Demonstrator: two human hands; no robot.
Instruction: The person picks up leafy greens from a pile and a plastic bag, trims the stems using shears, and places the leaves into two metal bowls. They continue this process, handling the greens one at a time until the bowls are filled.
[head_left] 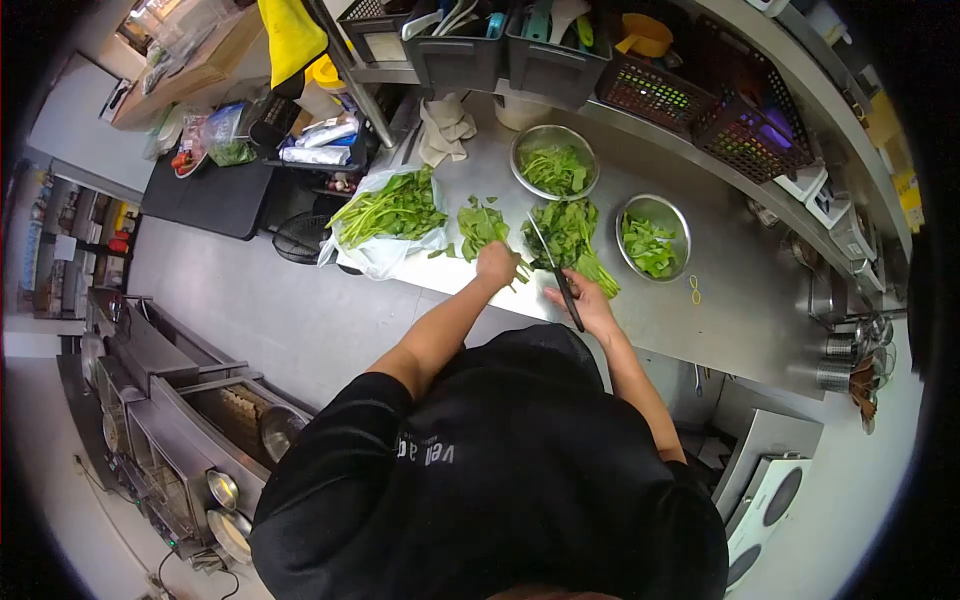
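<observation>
My left hand (498,265) is closed around the stems of a small bunch of leafy greens (482,228) at the counter's front edge. In my right hand (590,302) is a knife (567,297) by its black handle, its blade slanting up and left over a larger pile of greens (566,232). To the left, a white plastic bag (385,262) lies open under long-stemmed greens (395,208). Behind the pile stands a metal bowl (515,172) with cut greens in it, and a second metal bowl (683,228) with leaves is at the right.
The steel counter (745,300) carries a crumpled cloth (446,130) at the back left and a yellow rubber band (695,290) at the right. Baskets of utensils (555,60) line the shelf above. A black table (205,195) stands at the far left.
</observation>
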